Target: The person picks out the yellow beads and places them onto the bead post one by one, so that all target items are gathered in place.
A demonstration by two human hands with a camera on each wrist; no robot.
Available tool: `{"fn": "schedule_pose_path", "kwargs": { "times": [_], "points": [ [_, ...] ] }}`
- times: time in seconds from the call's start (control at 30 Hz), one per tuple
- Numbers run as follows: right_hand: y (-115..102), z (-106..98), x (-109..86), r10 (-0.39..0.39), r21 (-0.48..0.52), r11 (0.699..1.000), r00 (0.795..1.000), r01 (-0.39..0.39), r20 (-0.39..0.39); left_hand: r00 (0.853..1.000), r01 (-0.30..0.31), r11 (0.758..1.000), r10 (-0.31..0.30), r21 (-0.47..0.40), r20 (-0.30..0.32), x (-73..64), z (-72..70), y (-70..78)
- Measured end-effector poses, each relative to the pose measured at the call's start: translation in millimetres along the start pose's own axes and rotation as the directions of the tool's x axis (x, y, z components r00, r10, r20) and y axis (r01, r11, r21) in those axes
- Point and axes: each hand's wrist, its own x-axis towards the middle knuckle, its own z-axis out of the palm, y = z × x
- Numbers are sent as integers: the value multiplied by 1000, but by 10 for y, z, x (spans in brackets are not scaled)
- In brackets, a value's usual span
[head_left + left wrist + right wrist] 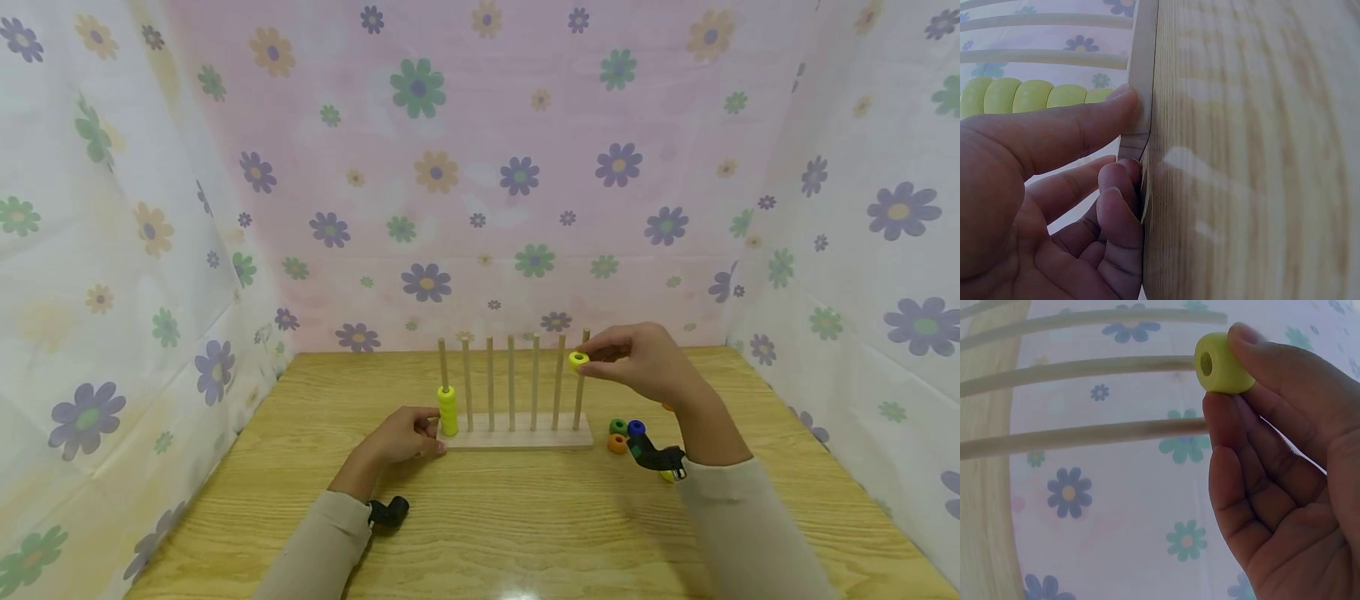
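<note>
A wooden peg rack (517,442) with a row of several upright pegs stands on the table. Yellow beads (447,414) are stacked on its leftmost peg. My left hand (402,436) grips the left end of the rack's base, the thumb (1094,122) against its front edge and the other fingers bent around the end. My right hand (651,365) pinches another yellow bead (1241,375) between thumb and fingertips, up near the tops of the rightmost pegs. The bead's hole faces the pegs in the right wrist view, and one peg's tip overlaps its edge there.
Right of the rack lie loose beads: a green one (618,426), a blue one (637,427) and an orange one (617,444). A yellow and an orange bead are partly hidden by the right wrist. Flowered cloth (480,167) walls the table at the back and sides.
</note>
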Motion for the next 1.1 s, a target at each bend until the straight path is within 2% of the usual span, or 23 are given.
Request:
{"fn": "schedule_pose_path", "kwargs": {
  "times": [0.13, 0.3, 0.83, 1.1],
  "points": [
    [-39, 32, 36, 4, -13, 1000, 1000, -4, -8, 1000, 5, 1000, -5, -9, -1, -5, -6, 13],
    [-91, 74, 87, -30, -35, 999, 999, 29, -22, 1000, 9, 1000, -9, -5, 1, -12, -20, 18],
    [-269, 211, 237, -56, 3, 998, 998, 56, -13, 1000, -3, 1000, 3, 0, -7, 5, -25, -22],
    [-318, 248, 257, -66, 11, 998, 998, 66, -11, 1000, -17, 1000, 17, -2, 13, -1, -7, -23]
  ]
}}
